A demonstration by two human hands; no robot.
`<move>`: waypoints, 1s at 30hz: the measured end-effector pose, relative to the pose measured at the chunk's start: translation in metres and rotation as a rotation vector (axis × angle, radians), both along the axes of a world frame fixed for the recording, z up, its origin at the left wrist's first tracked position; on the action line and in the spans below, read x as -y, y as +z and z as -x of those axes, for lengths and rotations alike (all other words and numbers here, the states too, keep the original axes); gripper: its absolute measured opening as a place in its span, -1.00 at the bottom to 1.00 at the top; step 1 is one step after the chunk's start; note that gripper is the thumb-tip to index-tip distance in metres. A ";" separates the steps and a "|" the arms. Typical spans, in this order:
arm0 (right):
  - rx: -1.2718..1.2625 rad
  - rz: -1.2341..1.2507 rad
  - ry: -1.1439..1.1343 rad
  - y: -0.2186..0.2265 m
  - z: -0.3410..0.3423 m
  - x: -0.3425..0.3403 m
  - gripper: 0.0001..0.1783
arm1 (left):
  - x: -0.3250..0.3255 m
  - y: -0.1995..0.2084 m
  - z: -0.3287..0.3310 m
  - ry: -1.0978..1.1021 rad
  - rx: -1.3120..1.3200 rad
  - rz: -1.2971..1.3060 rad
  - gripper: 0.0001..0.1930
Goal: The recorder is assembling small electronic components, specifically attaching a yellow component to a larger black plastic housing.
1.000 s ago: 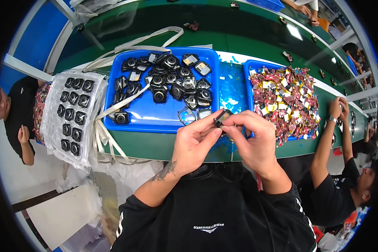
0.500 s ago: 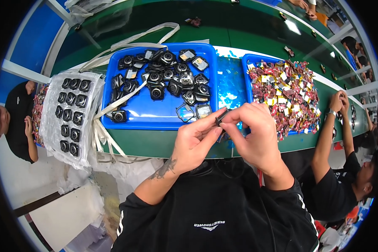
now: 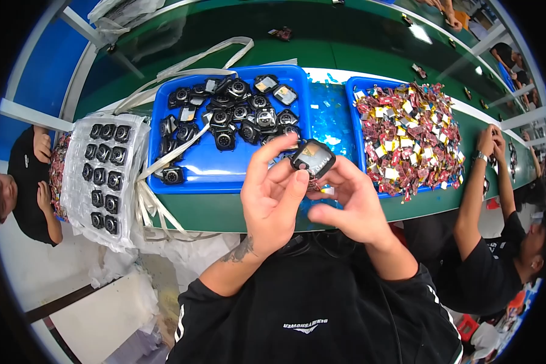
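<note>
Over the table's front edge, my left hand (image 3: pixel 270 203) grips a black square smartwatch case (image 3: pixel 314 159), its thumb at the lower left corner. The case is tilted, and its pale grey inner face shows inside a dark frame. My right hand (image 3: pixel 355 203) has its fingers curled against the right edge of the case, with the thumb held apart below. Between the hands, under the case, hangs a small reddish and white piece (image 3: pixel 321 189), partly covered by fingers. Behind my left hand lies a blue tray (image 3: pixel 218 173) with many similar black watch cases (image 3: pixel 239 112).
At the right stands another blue tray (image 3: pixel 353 109) heaped with small red, yellow and white parts (image 3: pixel 406 139). Blue film scraps (image 3: pixel 330 121) lie between the trays. White straps (image 3: pixel 158 197) trail over the left tray. Further left, clear packaging (image 3: pixel 82 200) carries rows of watch cases. Co-workers sit on both sides.
The watch case has turned from edge-on to showing its inner face, and sits slightly higher. My right thumb has moved away from it, and my left fingers have spread around it.
</note>
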State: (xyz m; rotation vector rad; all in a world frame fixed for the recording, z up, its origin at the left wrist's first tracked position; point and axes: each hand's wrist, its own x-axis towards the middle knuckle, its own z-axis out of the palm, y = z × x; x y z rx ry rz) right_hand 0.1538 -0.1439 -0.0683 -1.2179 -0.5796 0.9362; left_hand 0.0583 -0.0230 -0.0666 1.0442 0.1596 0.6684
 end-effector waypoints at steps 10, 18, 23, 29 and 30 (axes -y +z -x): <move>1.155 -0.010 -0.456 0.026 0.001 0.003 -0.73 | -0.015 0.010 0.006 0.229 -0.162 -0.877 -0.69; 0.649 -0.005 -0.252 0.030 0.003 0.017 -0.77 | -0.023 0.009 0.009 0.185 -0.137 -1.037 -0.81; 0.161 -0.008 -0.089 0.021 -0.004 0.030 -0.84 | -0.022 0.011 0.012 0.196 -0.133 -1.155 -0.78; 0.300 0.093 -0.064 0.021 -0.008 0.030 -0.92 | -0.017 0.008 0.014 0.135 -0.152 -1.134 -0.78; 0.299 0.095 -0.065 0.022 -0.008 0.029 -0.92 | -0.015 0.007 0.015 0.131 -0.203 -1.094 -0.80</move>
